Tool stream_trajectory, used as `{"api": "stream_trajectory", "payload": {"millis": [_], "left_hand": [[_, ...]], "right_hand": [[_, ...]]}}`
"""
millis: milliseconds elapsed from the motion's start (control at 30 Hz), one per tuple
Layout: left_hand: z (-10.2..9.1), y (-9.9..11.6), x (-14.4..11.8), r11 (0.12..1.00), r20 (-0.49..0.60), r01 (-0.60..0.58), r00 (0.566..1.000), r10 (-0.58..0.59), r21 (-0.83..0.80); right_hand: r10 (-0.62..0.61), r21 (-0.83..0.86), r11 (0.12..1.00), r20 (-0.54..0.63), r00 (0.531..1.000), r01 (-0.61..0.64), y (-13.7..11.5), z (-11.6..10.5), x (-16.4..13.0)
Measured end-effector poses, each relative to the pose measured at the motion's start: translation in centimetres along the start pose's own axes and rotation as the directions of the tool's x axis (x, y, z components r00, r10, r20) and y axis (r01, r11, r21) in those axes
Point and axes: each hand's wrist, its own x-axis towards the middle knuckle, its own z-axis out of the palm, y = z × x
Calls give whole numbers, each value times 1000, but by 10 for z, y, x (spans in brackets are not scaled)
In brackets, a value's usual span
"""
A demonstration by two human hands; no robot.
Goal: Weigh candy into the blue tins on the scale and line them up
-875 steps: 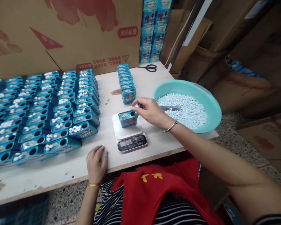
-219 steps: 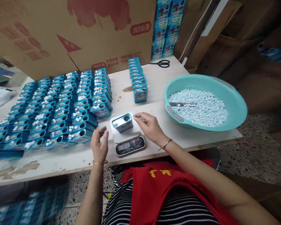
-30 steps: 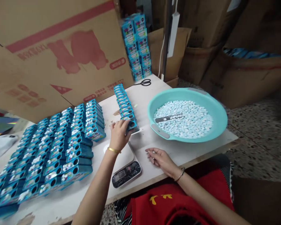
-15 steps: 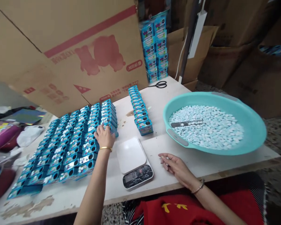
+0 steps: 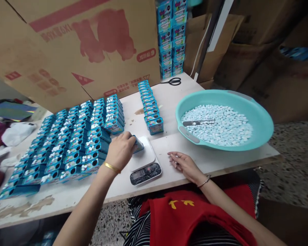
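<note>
Black-handled scissors [image 5: 175, 81] lie near the far right corner of the worktop [image 5: 169, 99]. A large printed cardboard carton [image 5: 53, 51] stands along its far edge; beyond the corner, a white cable [image 5: 201, 44] hangs beside a dark pole [image 5: 207, 41].

The tins [image 5: 155, 127] before you look like glossy printed metal. Your scale [image 5: 145, 155] seems smooth plastic, with a shiny panel [image 5: 145, 173]. The basin [image 5: 262, 123] looks like smooth plastic, its candies [image 5: 223, 131] matt, the tool [image 5: 192, 123] lying among them metallic. Your table [image 5: 168, 145] is smooth, with rough worn patches [image 5: 28, 209]; the carton [image 5: 64, 48] is matt cardboard. You wear a matt cloth apron [image 5: 179, 215] and a polished metal bangle [image 5: 112, 167].
</note>
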Motion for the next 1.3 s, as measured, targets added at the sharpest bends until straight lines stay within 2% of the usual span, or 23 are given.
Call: {"api": "stream_trajectory", "payload": {"millis": [100,167,267,367,433,500,600,667,733,833,967,1033,1100,1200,1267,1300], "left_hand": [[8,16,3,999,54,-19,998,21,-25],[9,17,1,997,22,-22,999,24,-72],[4,7,-12,974,-160,0,986,-38,-227],[7,-3,-39,895,-320,100,912,-258,-435],[23,-7,-62,819,-330,187,849,-413,-542],[49,-7,-86,734,-274,271,803,-529,-623],[96,-1,-119,608,-151,379,752,-642,-698],[124,6,-136,558,-109,435,712,-694,-707],[144,12,-147,564,-119,466,690,-714,-682],[156,19,-153,638,-174,470,707,-686,-610],[155,19,-152,651,-206,444,707,-676,-616],[155,17,-153,653,-218,428,707,-672,-625],[156,15,-154,663,-233,419,709,-665,-620],[160,14,-157,666,-246,410,706,-664,-623],[160,15,-159,655,-239,406,704,-669,-638],[158,15,-158,643,-233,403,700,-675,-651]], "right_hand": [[0,-1,1000,-8,1000,0,-1,1,-1],[2,2,1000,-8,1000,-2,-2,0,-3],[15,45,999,1,1000,-15,-3,-3,-6],[35,85,996,23,999,-37,-3,-9,-8],[35,69,997,31,999,-38,-2,-11,-9],[33,36,999,20,999,-34,0,-11,-8],[56,-15,998,-31,998,-56,-1,-8,-6],[84,-65,994,-43,996,-87,-7,-2,-5],[97,-147,984,-16,995,-98,-20,7,-5],[51,-312,950,68,996,-28,-49,32,-5],[-92,-516,832,237,967,205,-89,79,1],[-153,-611,720,321,935,328,-102,102,8],[-171,-701,573,403,899,424,-108,119,16],[-159,-758,392,502,850,521,-110,134,25],[-169,-756,354,528,832,551,-110,138,29],[-176,-752,370,520,836,546,-110,138,29]]}}
